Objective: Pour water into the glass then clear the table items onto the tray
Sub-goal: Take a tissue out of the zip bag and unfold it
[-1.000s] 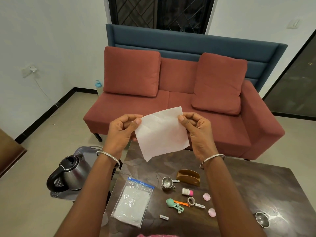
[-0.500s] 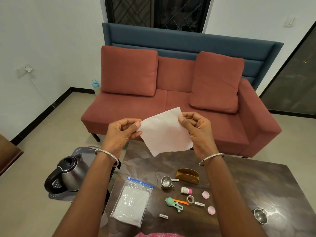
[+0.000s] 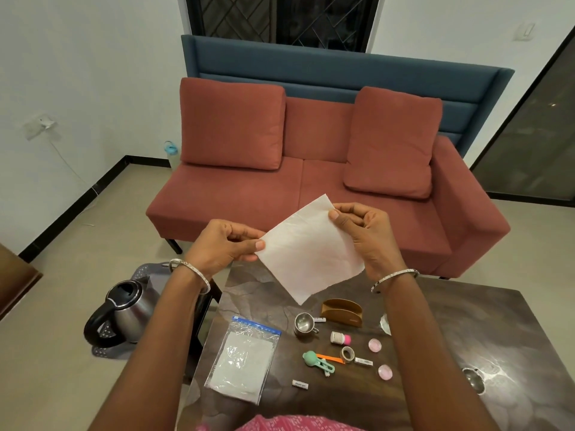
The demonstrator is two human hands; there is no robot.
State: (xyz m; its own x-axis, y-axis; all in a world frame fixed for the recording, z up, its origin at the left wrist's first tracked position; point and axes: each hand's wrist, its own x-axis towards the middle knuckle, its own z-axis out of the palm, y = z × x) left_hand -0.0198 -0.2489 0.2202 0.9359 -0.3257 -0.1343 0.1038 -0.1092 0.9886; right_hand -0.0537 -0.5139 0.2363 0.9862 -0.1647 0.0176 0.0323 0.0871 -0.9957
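A white paper napkin hangs in the air above the far edge of the dark table. My left hand pinches its left corner and my right hand pinches its upper right corner. Below on the table lie a clear zip bag, a small steel cup, a brown napkin holder, a little pink-capped bottle, a roll of tape, a green and orange tool and two pink discs. Another steel cup sits at the right.
A steel electric kettle stands on a grey tray to the left of the table. A red sofa with two cushions is behind the table. Part of a glass rim shows beside my right forearm.
The napkin has tilted, its left corner lower and right corner higher. The view has dipped slightly. Both hands keep their pinch.
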